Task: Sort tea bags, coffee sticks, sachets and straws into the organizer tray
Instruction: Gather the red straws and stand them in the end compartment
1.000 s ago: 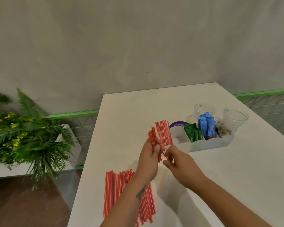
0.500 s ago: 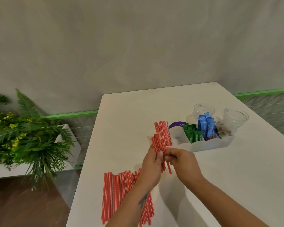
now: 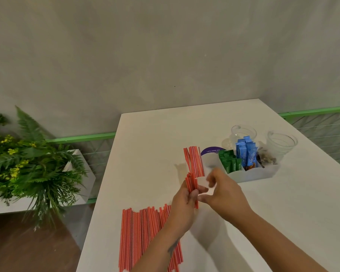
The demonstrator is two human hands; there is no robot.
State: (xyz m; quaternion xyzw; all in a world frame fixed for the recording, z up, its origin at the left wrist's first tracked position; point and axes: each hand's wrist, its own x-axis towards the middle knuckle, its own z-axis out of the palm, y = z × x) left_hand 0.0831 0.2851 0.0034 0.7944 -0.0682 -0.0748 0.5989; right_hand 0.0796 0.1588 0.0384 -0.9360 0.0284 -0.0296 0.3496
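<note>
Left grip: left hand (image 3: pixel 185 199) curled round a small bundle of red straws (image 3: pixel 190 183), held upright above the table (image 3: pixel 145 154).
Right grip: right hand (image 3: pixel 220 191) blurred, fingers loosely spread beside the bundle; holding nothing that can be made out, though the blur leaves this uncertain.
Change: half a second ago pinching a single straw at the bundle's lower end; now drawn slightly clear toward the right, that straw back in line with the rest.
Meaning: bundle judged squared up and ready for insertion.
Destination: straws already standing (image 3: pixel 193 161) in the leftmost compartment of the white organizer tray (image 3: pixel 263 173), just beyond the hands.
Tray contents: green sachets (image 3: pixel 229 161), blue coffee sticks (image 3: pixel 246 154), dark packets (image 3: pixel 266 159) at the right end.
Remaining stock: loose straws (image 3: pixel 143 236) lying flat near the front edge, partly under the left forearm.
Behind tray: two clear cups (image 3: pixel 281 142).
Progress: straw sorting judged well short of complete.
</note>
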